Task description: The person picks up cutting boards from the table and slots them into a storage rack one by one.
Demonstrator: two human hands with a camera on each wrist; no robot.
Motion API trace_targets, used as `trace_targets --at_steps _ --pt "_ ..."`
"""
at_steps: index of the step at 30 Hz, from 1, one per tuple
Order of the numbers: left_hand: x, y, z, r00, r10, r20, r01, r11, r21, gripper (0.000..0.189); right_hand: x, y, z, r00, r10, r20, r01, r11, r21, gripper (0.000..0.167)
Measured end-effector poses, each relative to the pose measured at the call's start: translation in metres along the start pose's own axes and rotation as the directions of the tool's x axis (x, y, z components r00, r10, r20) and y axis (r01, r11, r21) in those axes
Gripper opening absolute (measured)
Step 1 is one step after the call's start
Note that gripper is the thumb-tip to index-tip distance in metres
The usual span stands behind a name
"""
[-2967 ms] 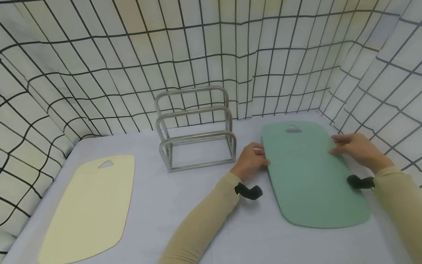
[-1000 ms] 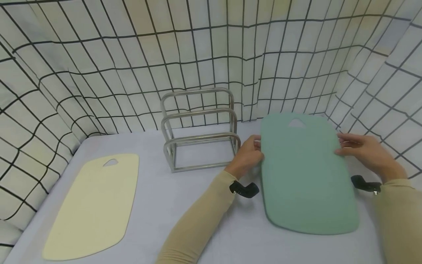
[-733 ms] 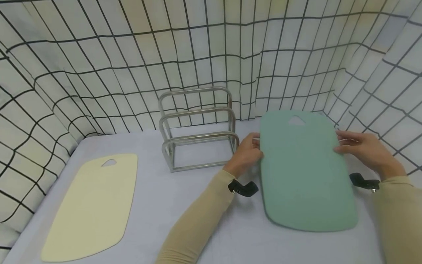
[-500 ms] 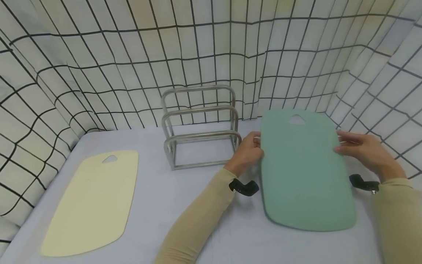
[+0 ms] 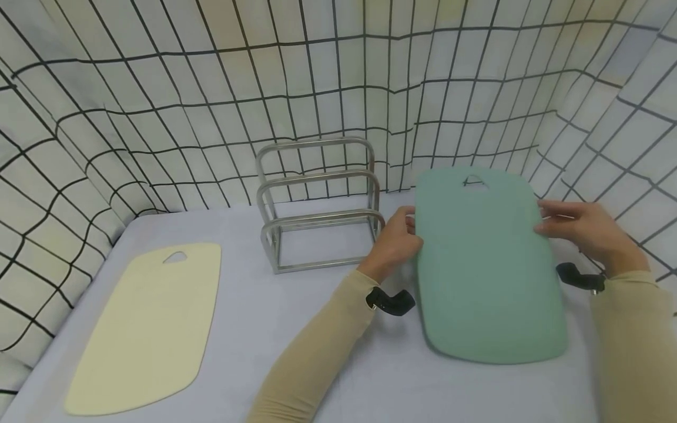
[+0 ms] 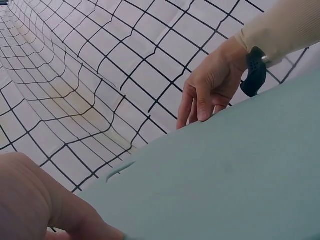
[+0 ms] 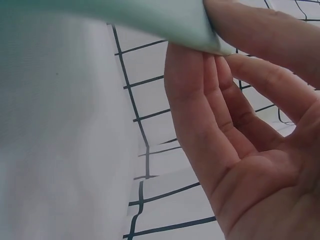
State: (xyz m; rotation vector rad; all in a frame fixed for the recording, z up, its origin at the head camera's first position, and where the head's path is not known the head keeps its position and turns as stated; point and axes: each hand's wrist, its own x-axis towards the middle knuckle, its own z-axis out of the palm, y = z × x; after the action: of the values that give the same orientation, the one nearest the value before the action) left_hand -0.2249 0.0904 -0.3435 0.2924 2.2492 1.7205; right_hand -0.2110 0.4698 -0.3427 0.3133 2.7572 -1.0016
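Observation:
A green cutting board is held by both hands at its long sides, its far end with the handle hole raised off the table. My left hand pinches the left edge, thumb on top and fingers beneath. On the opposite edge, my right hand has its thumb on the upper face. The right wrist view shows the right fingers pressed against the board's underside. From the left wrist view, the right hand grips the far edge of the board.
A metal rack with three upright loops stands at the back, just left of the left hand. A cream cutting board lies flat on the white table at the left. Grid-patterned cloth walls enclose the back and sides.
The green board's far end has come up off the table, and the board has turned straighter. Both hands have kept hold of its edges. The rack and cream board have stayed put.

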Motion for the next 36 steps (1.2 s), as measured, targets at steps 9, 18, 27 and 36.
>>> trace_targets --at_steps 9,18,27,36 --pt "-0.003 0.003 -0.001 1.000 0.018 -0.018 -0.018 1.000 0.017 0.064 0.000 -0.004 0.000 1.000 -0.015 -0.012 0.015 1.000 0.012 0.106" --pt "-0.004 0.005 -0.005 0.999 0.042 -0.018 -0.041 0.999 0.033 0.063 -0.004 -0.008 -0.002 0.997 -0.046 -0.065 0.048 0.998 0.028 0.105" --pt "-0.007 0.009 -0.005 0.999 0.034 -0.005 -0.034 0.999 0.015 0.064 -0.012 -0.007 0.000 0.996 -0.027 -0.090 0.034 0.997 0.071 0.102" --pt "-0.011 0.011 -0.009 0.999 0.040 -0.010 -0.039 0.999 0.020 0.064 -0.015 -0.014 -0.004 0.994 -0.041 -0.104 0.050 0.996 0.080 0.101"
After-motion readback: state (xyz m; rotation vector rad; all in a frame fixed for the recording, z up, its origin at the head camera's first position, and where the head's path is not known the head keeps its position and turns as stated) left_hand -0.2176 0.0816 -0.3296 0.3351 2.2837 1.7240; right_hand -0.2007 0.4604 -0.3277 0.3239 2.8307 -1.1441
